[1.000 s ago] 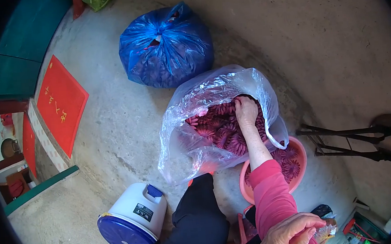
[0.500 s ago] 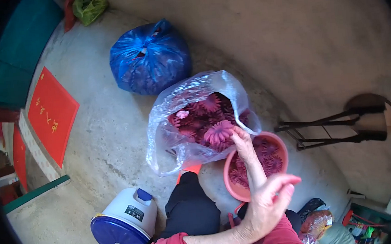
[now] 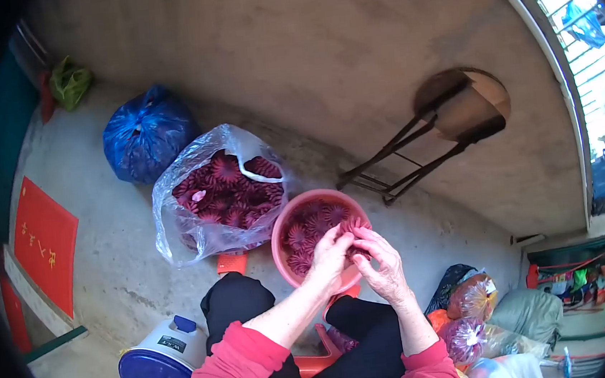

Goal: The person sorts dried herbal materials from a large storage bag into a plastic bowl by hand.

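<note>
Both hands meet over the right edge of a pink basin [image 3: 284,260] full of dark red, frilled flower-like pieces. My left hand [image 3: 330,256] has its fingers closed on one such pink-red flower piece [image 3: 354,225]. My right hand [image 3: 383,260] grips the same piece from the other side, fingers bent around it. Parts of the piece are hidden by the fingers. Left of the basin stands an open clear plastic bag [image 3: 170,233] filled with similar dark red flower pieces, a small light pink one among them.
A tied blue bag [image 3: 146,134] sits behind the clear bag. A folding stool [image 3: 447,115] leans at the wall. At lower left is a white and blue container [image 3: 163,359]; stuffed bags [image 3: 526,317] lie at lower right. A red sheet [image 3: 45,247] is at left.
The view has swung to the right. The flower piece held over the clear bag is now over the basin, and both hands have come together on it.
</note>
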A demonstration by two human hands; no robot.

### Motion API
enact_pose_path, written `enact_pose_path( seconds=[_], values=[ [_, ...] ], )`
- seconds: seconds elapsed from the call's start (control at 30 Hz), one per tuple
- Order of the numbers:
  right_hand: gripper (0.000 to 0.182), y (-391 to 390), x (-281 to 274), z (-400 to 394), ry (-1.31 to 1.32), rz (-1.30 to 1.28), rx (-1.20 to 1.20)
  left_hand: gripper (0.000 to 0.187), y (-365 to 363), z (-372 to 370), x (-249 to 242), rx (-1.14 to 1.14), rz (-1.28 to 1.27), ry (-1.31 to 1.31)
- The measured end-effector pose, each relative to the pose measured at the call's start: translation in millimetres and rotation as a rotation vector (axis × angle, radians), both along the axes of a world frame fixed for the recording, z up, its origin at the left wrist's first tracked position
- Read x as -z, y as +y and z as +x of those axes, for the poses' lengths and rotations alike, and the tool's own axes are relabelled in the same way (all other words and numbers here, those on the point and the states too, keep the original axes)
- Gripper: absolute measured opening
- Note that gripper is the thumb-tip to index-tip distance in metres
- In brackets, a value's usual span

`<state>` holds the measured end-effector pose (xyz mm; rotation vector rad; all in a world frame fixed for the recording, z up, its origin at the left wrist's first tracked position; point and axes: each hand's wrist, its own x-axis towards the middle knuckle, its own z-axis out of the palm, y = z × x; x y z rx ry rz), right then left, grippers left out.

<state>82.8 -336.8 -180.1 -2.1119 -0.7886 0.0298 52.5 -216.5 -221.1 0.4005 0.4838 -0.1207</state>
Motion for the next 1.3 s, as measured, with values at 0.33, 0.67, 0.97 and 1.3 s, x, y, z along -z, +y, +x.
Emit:
enact_pose_path(
  seconds=[0.33, 0.67, 0.97, 1.3],
  values=[
    [0.023, 7, 56, -9, 0.768, 0.639, 0.444, 0.023, 29, 4, 25, 0.173, 0.738, -0.194],
    [0.028, 30, 80, -24, 0.453, 0.371, 0.588, 0.017, 49, -1, 12, 0.399, 0.649, -0.079],
    [0.037, 39, 68, -31, 0.857, 0.295, 0.633, 0.015, 71, -6, 32, 0.430, 1.499, -0.278],
    [0.034, 38, 74, -48, 0.908, 0.371, 0.513, 0.022, 119, -10, 53, 0.453, 1.774, -0.247]
  ],
)
